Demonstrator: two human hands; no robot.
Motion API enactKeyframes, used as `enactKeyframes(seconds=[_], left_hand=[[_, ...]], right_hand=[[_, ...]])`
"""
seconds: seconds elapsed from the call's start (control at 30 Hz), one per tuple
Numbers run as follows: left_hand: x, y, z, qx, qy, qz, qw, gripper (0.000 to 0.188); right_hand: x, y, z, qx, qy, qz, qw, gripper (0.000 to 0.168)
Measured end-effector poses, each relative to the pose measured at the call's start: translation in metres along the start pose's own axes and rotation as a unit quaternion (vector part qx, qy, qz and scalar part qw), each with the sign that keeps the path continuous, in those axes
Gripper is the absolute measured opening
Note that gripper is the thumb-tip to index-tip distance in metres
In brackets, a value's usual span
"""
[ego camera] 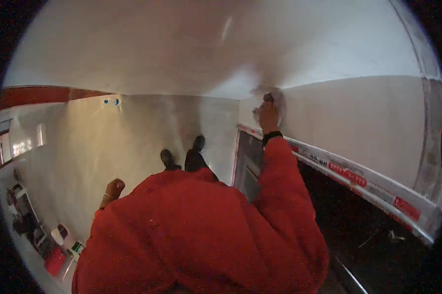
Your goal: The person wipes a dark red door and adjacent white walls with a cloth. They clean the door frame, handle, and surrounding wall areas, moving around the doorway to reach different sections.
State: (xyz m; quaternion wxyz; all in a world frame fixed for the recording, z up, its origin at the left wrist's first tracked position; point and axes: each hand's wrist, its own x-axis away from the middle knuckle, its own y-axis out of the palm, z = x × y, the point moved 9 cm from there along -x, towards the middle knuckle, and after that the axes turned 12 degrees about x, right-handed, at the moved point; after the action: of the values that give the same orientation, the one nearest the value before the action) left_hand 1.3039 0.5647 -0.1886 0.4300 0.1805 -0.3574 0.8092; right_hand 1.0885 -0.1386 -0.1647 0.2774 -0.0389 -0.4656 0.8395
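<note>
My right hand is raised to the wall corner, just above a frame wrapped in white-and-red printed protective film. A dark band circles that wrist below the red sleeve. The fingers are bent against the pale wall; a blurred greyish patch surrounds them, and I cannot tell whether it is a held thing or shadow. My left hand hangs low at my left side with its fingers curled. Nothing shows in it, and a light bracelet is on its wrist.
My dark shoes stand on a pale floor. A clear bottle with blue parts lies near the far wall. At the lower left are a red box, a white container and several dark items. Below the frame is a dark opening.
</note>
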Motion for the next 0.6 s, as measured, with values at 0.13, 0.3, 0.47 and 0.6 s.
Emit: enactKeyframes(seconds=[0.13,0.3,0.47,0.6], left_hand=[[-0.022,0.006,0.120,-0.002,0.063,0.071,0.996,0.009],[-0.016,0.024,0.047,-0.279,0.203,-0.009,0.939,0.017],[-0.015,0.012,-0.045,-0.072,0.007,-0.008,0.997,0.017],[-0.018,-0.020,-0.081,-0.064,-0.023,0.023,0.997,0.018]], right_hand=[[0.021,-0.018,0.028,-0.091,0.027,0.160,0.983,0.016],[0.030,-0.204,0.127,-0.365,0.115,0.293,0.876,0.026],[0.092,-0.312,0.246,-0.514,0.317,0.512,0.611,0.046],[0.126,-0.353,0.255,-0.548,0.328,0.701,0.316,0.035]])
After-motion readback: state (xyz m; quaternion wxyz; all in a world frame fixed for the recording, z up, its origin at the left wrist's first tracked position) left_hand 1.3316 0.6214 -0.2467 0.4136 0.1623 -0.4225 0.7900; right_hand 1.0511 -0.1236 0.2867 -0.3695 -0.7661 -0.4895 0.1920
